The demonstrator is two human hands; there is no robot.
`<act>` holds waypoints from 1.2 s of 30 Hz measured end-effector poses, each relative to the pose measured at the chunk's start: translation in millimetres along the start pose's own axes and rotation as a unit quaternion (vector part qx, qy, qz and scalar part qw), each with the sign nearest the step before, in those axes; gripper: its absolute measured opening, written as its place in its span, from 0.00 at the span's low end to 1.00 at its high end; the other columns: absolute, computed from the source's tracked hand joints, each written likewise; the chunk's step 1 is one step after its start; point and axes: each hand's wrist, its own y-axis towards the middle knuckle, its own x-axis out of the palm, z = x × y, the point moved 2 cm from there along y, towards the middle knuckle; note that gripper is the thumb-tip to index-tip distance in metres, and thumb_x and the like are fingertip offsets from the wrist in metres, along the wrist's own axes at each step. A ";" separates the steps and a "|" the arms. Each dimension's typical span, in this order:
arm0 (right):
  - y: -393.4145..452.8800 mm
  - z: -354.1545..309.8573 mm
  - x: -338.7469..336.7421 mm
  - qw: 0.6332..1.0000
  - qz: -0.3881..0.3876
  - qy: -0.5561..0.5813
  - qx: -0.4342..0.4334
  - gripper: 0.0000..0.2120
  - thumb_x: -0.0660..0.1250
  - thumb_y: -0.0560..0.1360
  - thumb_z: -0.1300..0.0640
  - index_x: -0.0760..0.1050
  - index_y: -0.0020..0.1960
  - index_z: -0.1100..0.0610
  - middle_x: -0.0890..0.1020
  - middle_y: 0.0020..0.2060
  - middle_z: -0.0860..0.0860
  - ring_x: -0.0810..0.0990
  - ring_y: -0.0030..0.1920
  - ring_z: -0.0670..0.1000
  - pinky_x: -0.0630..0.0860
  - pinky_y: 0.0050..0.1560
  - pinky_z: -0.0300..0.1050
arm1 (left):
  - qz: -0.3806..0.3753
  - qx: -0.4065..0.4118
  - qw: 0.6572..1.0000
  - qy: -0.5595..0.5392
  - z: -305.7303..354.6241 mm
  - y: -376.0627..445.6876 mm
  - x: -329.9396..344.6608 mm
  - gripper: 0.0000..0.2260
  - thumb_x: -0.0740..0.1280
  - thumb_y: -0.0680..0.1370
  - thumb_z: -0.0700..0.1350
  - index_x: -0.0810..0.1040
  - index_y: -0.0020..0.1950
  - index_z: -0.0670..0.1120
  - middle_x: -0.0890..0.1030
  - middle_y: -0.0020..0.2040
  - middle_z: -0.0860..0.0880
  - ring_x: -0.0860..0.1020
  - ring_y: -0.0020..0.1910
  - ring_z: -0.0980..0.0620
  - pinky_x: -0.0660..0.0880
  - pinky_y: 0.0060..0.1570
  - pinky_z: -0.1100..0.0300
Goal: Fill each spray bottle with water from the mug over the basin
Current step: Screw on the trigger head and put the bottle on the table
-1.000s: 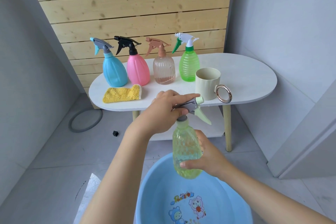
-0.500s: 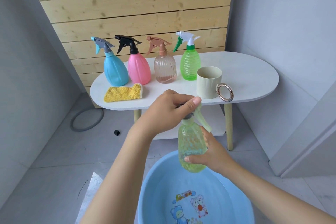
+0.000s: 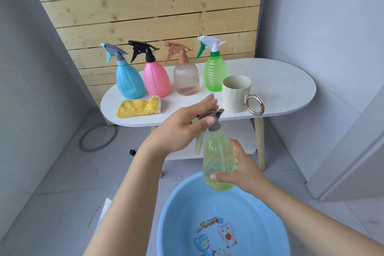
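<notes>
- A translucent yellow-green spray bottle (image 3: 218,162) with a grey trigger head (image 3: 212,117) stands upright above the blue basin (image 3: 178,210).
- The right hand (image 3: 243,170) wraps its body; the left hand (image 3: 185,127) pinches the head.

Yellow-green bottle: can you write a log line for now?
left hand grips spray head | right hand holds yellow-green bottle | over basin | mug on table

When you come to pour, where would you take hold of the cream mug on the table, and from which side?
Grip the mug by its metal ring handle, coming from the near right. The handle juts toward the table's front edge, clear of the green bottle behind, and the mug stands upright.
</notes>
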 end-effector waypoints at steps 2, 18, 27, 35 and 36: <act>0.3 -1.0 0.3 1.000 -0.001 -0.001 -0.004 0.36 0.78 0.55 0.49 0.64 0.57 0.33 0.77 0.54 0.38 0.76 0.56 0.40 0.75 0.56 0.41 | 0.005 0.000 0.999 0.051 -0.6 0.7 -0.8 0.19 0.63 0.80 0.42 0.69 0.71 0.49 0.67 0.72 0.56 0.63 0.69 0.66 0.60 0.70 0.65; -2.8 -2.1 3.4 0.998 -0.052 -0.024 -0.006 0.37 0.78 0.55 0.48 0.66 0.58 0.36 0.78 0.51 0.36 0.78 0.55 0.41 0.76 0.58 0.47 | 0.038 -0.021 0.988 0.145 7.4 -0.6 -10.5 0.20 0.73 0.71 0.36 0.80 0.60 0.54 0.81 0.48 0.62 0.77 0.46 0.68 0.69 0.47 0.79; -2.7 -1.8 3.7 0.999 -0.044 -0.028 0.002 0.36 0.77 0.54 0.46 0.65 0.57 0.34 0.77 0.52 0.37 0.77 0.56 0.42 0.75 0.58 0.52 | 0.048 -0.006 0.966 0.254 12.0 2.8 0.2 0.15 0.68 0.71 0.34 0.80 0.49 0.53 0.83 0.43 0.57 0.77 0.51 0.54 0.70 0.57 0.59; -2.8 -5.3 -0.2 0.999 -0.038 -0.032 -0.006 0.35 0.77 0.55 0.48 0.65 0.58 0.35 0.76 0.54 0.36 0.75 0.58 0.40 0.74 0.58 0.44 | 0.053 0.056 0.979 0.189 0.7 8.0 15.0 0.13 0.68 0.70 0.58 0.70 0.39 0.52 0.80 0.44 0.55 0.75 0.53 0.58 0.42 0.73 0.61; -2.6 -5.7 0.0 0.999 -0.037 -0.031 -0.007 0.35 0.77 0.55 0.47 0.65 0.57 0.35 0.76 0.54 0.36 0.75 0.57 0.40 0.74 0.57 0.44 | 0.065 0.062 0.981 0.170 -0.8 7.8 15.8 0.12 0.66 0.71 0.57 0.68 0.37 0.52 0.80 0.47 0.54 0.74 0.57 0.58 0.41 0.73 0.60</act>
